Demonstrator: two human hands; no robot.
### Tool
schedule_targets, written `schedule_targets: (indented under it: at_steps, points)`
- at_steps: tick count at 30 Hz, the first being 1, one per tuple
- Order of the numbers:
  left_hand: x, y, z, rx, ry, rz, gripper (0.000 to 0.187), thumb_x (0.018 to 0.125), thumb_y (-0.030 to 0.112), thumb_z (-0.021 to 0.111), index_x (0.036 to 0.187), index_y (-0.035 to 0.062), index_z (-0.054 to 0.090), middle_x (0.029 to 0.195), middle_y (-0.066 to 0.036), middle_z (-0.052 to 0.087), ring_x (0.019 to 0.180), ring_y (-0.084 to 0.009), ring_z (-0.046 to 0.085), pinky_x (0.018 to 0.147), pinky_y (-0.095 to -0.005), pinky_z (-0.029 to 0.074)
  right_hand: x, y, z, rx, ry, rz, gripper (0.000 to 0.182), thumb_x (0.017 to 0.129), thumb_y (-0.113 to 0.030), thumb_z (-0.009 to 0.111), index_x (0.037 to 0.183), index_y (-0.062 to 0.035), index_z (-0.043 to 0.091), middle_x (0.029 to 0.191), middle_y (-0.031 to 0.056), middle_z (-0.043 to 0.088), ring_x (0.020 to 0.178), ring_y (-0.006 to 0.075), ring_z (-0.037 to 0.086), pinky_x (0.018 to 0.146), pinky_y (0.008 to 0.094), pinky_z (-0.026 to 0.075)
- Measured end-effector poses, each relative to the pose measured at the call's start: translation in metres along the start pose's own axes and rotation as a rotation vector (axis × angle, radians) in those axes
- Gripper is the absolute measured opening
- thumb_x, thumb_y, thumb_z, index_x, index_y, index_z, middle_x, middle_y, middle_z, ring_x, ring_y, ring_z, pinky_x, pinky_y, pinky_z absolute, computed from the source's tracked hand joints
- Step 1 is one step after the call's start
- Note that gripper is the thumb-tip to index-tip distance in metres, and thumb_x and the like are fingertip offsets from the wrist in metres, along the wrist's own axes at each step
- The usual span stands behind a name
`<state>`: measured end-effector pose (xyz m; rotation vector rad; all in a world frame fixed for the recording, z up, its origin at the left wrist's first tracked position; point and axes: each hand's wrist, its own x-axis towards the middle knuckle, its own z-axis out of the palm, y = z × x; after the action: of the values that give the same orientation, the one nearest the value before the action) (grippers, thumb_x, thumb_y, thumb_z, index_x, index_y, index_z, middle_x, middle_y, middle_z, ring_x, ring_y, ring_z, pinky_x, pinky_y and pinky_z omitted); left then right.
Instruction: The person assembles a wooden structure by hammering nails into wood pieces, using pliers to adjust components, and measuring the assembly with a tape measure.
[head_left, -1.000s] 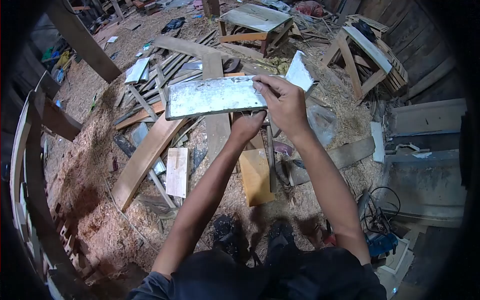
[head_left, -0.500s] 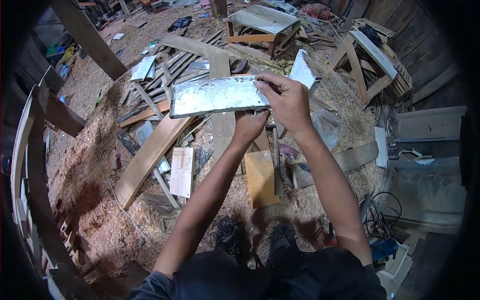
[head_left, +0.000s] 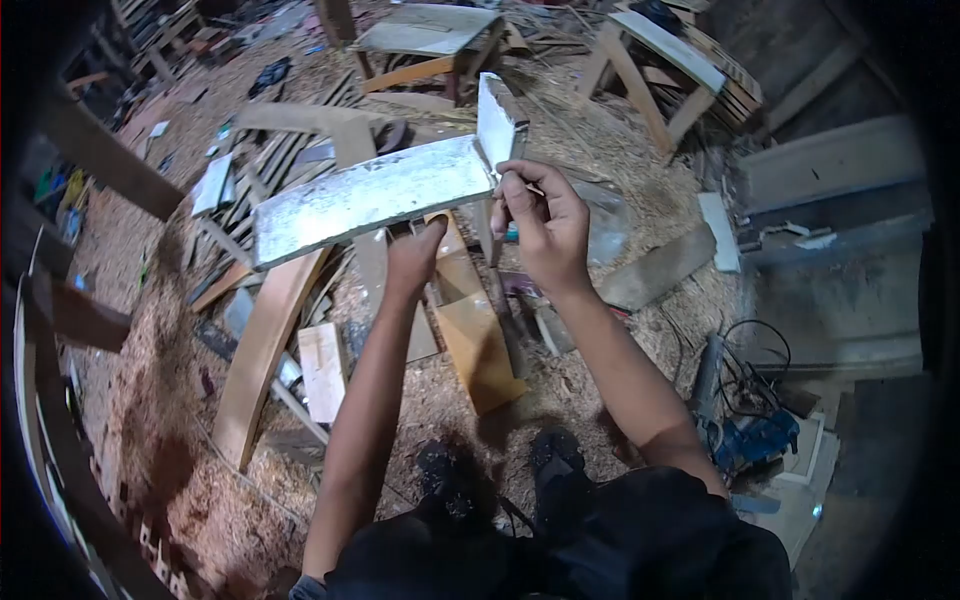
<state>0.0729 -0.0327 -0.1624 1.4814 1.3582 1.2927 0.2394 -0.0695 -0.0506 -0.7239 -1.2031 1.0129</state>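
A long board painted white (head_left: 370,195) is held up in front of me, its right end higher than its left. My left hand (head_left: 412,262) grips it from below, with the fingers partly hidden by the board. A shorter white-faced piece (head_left: 500,115) stands up at the board's right end and overlaps it in this view. Right at that end, my right hand (head_left: 548,225) is closed in a pinch, thumb against fingers. I cannot tell what small thing, if any, is between those fingertips. Beneath the board, a yellowish wooden piece (head_left: 475,345) extends toward my feet.
Wood shavings (head_left: 165,400) cover the ground. A curved plank (head_left: 265,370) and a pile of thin offcuts (head_left: 285,150) lie to the left. Low wooden benches (head_left: 430,28) stand at the back. A blue power tool (head_left: 750,440) with a black cord lies at the right.
The view has turned right. My right hand has come off the board's top face to its right end, fingers pinched. The board now tilts up to the right, its end meeting the shorter piece in view.
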Motion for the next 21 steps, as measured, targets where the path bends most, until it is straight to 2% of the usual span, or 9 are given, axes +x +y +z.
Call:
schedule_targets:
  at_steps: [2, 6, 9, 12, 15, 16, 19, 20, 21]
  points:
    - [0.007, -0.003, 0.011, 0.077, 0.021, 0.1, 0.048, 0.083, 0.027, 0.069, 0.118, -0.0035, 0.06, 0.112, -0.017, 0.067, 0.104, -0.0275, 0.064, 0.092, -0.037, 0.049, -0.001, 0.023, -0.026, 0.0, 0.135, -0.007, 0.019, 0.099, -0.013, 0.06, 0.107, 0.004, 0.062, 0.085, 0.0032, 0.062, 0.065, 0.0054, 0.054, 0.059, 0.0197, 0.044]
    - [0.024, 0.007, 0.047, 0.119, 0.027, 0.008, 0.053, 0.075, 0.022, 0.075, 0.116, -0.0067, 0.058, 0.113, -0.019, 0.065, 0.105, -0.0304, 0.063, 0.095, -0.0394, 0.047, -0.015, 0.06, -0.092, -0.202, 0.413, 0.005, 0.025, 0.096, -0.017, 0.065, 0.109, 0.0053, 0.063, 0.086, 0.0047, 0.065, 0.068, 0.007, 0.057, 0.062, 0.0219, 0.046]
    - [0.035, 0.028, 0.072, 0.015, 0.037, 0.08, 0.055, 0.07, 0.017, 0.076, 0.116, -0.0072, 0.057, 0.114, -0.02, 0.064, 0.106, -0.0341, 0.061, 0.098, -0.0422, 0.045, -0.025, 0.12, -0.178, -0.7, 0.449, 0.181, 0.022, 0.096, -0.015, 0.064, 0.109, 0.0027, 0.066, 0.078, 0.0032, 0.064, 0.061, 0.0086, 0.054, 0.056, 0.0253, 0.046]
    - [0.047, 0.039, 0.097, 0.069, 0.007, 0.008, 0.058, 0.071, 0.01, 0.074, 0.121, -0.0069, 0.051, 0.117, -0.019, 0.058, 0.109, -0.0303, 0.057, 0.1, -0.038, 0.043, -0.022, 0.149, -0.234, -0.956, 0.382, 0.286, 0.026, 0.092, -0.012, 0.064, 0.111, 0.0047, 0.068, 0.088, 0.0124, 0.071, 0.07, 0.0212, 0.066, 0.068, 0.0334, 0.053]
    - [0.06, 0.028, 0.117, 0.198, 0.028, 0.054, 0.057, 0.069, 0.008, 0.074, 0.12, -0.0065, 0.052, 0.117, -0.019, 0.059, 0.109, -0.0295, 0.058, 0.1, -0.038, 0.043, -0.012, 0.182, -0.263, -1.294, 0.236, -0.093, 0.026, 0.088, -0.009, 0.063, 0.111, 0.0034, 0.068, 0.097, 0.0205, 0.072, 0.085, 0.0351, 0.069, 0.08, 0.0391, 0.055]
    - [0.06, 0.029, 0.122, 0.042, -0.015, 0.055, 0.055, 0.069, 0.005, 0.073, 0.119, -0.0064, 0.053, 0.114, -0.019, 0.061, 0.109, -0.0293, 0.059, 0.1, -0.0382, 0.044, -0.011, 0.183, -0.265, -1.33, 0.23, -0.06, 0.026, 0.086, -0.006, 0.061, 0.11, -0.0002, 0.07, 0.102, 0.0236, 0.07, 0.097, 0.0398, 0.067, 0.086, 0.0416, 0.054]
    - [0.053, 0.042, 0.127, 0.173, -0.08, -0.004, 0.055, 0.069, 0.005, 0.073, 0.119, -0.006, 0.054, 0.113, -0.018, 0.062, 0.107, -0.029, 0.061, 0.099, -0.0383, 0.044, -0.013, 0.202, -0.275, -1.18, -0.011, 0.311, 0.031, 0.084, -0.006, 0.061, 0.115, -0.0047, 0.069, 0.106, 0.0229, 0.069, 0.099, 0.0381, 0.067, 0.088, 0.0418, 0.053]
    - [0.055, 0.025, 0.13, 0.174, -0.095, 0.028, 0.058, 0.067, 0.006, 0.075, 0.121, -0.0057, 0.054, 0.114, -0.02, 0.062, 0.107, -0.0306, 0.061, 0.099, -0.0384, 0.045, -0.014, 0.214, -0.274, -1.191, -0.041, 0.638, 0.036, 0.081, -0.006, 0.063, 0.117, -0.0067, 0.068, 0.107, 0.022, 0.069, 0.1, 0.039, 0.066, 0.09, 0.0428, 0.052]
    - [0.052, 0.026, 0.134, 0.227, -0.094, 0.007, 0.059, 0.067, 0.007, 0.076, 0.121, -0.0057, 0.054, 0.114, -0.02, 0.062, 0.108, -0.0313, 0.061, 0.099, -0.0388, 0.045, -0.018, 0.217, -0.276, -1.209, -0.041, 0.547, 0.036, 0.081, -0.006, 0.063, 0.117, -0.007, 0.068, 0.108, 0.0216, 0.069, 0.1, 0.0392, 0.066, 0.09, 0.0428, 0.052]
